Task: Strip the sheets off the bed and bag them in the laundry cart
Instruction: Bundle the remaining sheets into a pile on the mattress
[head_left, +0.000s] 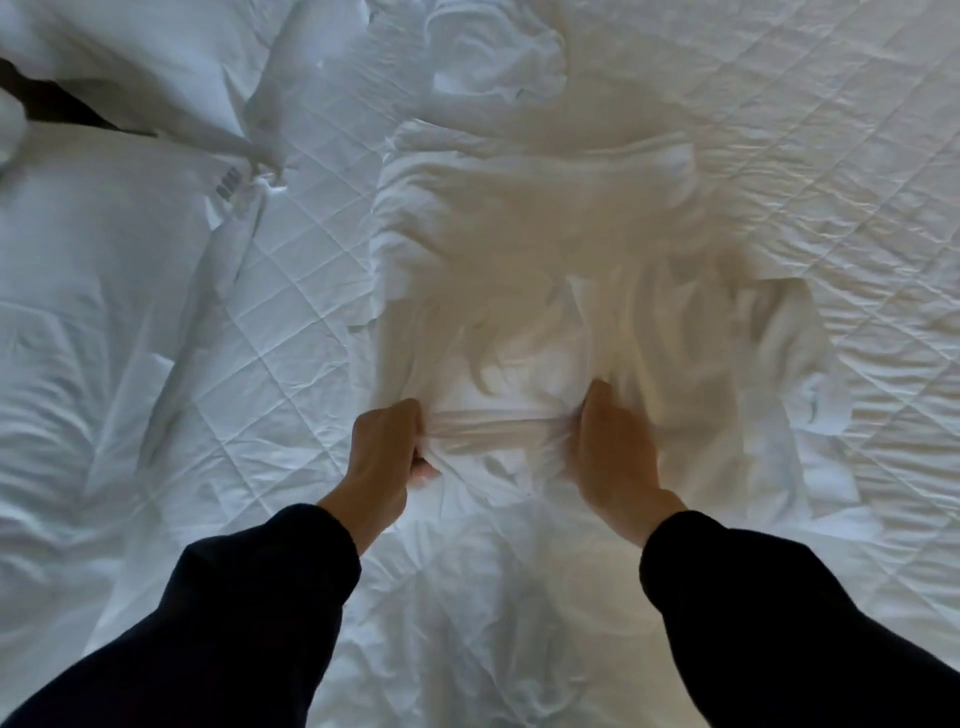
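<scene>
hands, left (387, 449) and right (613, 452), clamped on bunched sheet (519, 332) stretched between them.

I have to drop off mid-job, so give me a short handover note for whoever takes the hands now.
Left hand: shut on the bunched sheet.
Right hand: gripping the same sheet, fingers buried in the folds.
The sheet lies heaped mid-bed; the quilted mattress pad is bare around it. Pillows lie at the left.
Done: sheet pulled loose and gathered.
Left: lift the bundle and bag it. No laundry cart in view.
</scene>
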